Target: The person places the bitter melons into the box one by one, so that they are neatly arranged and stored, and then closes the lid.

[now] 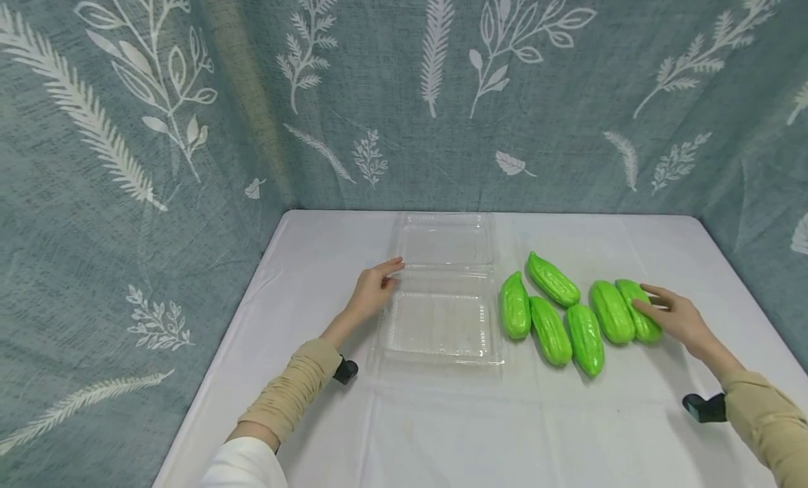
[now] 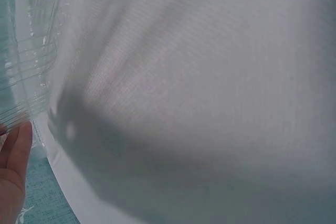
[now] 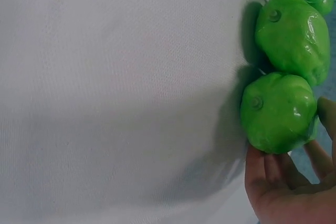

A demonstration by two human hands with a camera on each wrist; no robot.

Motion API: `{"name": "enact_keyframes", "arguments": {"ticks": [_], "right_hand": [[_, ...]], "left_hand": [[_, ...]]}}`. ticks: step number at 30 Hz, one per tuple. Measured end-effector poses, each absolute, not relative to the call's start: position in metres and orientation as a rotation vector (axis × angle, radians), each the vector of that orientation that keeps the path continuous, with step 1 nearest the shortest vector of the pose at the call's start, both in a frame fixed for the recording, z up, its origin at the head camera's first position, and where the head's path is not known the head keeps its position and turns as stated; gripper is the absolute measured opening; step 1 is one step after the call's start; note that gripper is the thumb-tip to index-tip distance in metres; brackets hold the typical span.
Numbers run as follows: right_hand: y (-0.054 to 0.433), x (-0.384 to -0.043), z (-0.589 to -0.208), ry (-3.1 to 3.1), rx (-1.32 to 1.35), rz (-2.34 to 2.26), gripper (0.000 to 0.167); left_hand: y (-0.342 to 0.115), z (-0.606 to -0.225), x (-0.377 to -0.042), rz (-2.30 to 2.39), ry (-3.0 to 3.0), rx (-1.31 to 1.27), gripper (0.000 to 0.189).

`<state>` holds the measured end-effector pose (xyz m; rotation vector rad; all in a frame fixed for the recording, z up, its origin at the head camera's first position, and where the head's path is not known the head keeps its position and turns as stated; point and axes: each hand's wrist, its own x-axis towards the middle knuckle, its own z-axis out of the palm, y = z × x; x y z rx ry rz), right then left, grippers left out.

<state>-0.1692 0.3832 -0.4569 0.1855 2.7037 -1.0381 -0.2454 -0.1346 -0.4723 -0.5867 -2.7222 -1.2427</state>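
Observation:
My right hand (image 1: 677,318) is at the rightmost of several glossy, ridged, cucumber-like green vegetables (image 1: 637,309). In the right wrist view, thumb and fingers lie on opposite sides of that green vegetable (image 3: 279,113), with its blunt stem end facing the camera. Another green vegetable (image 3: 294,38) lies against it. A clear plastic clamshell container (image 1: 438,327) lies unfolded on the table, its lid (image 1: 447,239) spread toward the back. My left hand (image 1: 372,292) is at the container's left edge near the fold, fingers fairly straight. In the left wrist view, the fingertips touch the ribbed clear plastic (image 2: 29,77).
More green vegetables, such as the one nearest the container (image 1: 515,306), lie between it and the right hand. A white cloth covers the table (image 1: 454,432). Blue-green leaf-print curtains (image 1: 391,151) hang behind and beside it.

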Motion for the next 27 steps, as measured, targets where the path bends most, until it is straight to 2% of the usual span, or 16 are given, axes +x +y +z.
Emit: {"name": "enact_keyframes", "arguments": {"ticks": [15, 19, 24, 27], "right_hand": [[0.431, -0.192, -0.512, 2.822, 0.294, -1.064, 0.089], [0.427, -0.189, -0.506, 2.858, 0.333, -1.092, 0.087], [0.409, -0.179, -0.480, 2.842, 0.435, -1.163, 0.079], [0.413, -0.182, -0.484, 2.838, 0.477, -1.195, 0.082]], "left_hand": [[-0.135, -0.475, -0.247, -1.247, -2.719, -0.595, 0.035], [-0.135, -0.474, -0.246, -1.245, -2.717, -0.598, 0.035], [-0.134, -0.473, -0.245, -1.243, -2.717, -0.600, 0.035], [-0.134, -0.473, -0.245, -1.244, -2.727, -0.586, 0.036]]}}
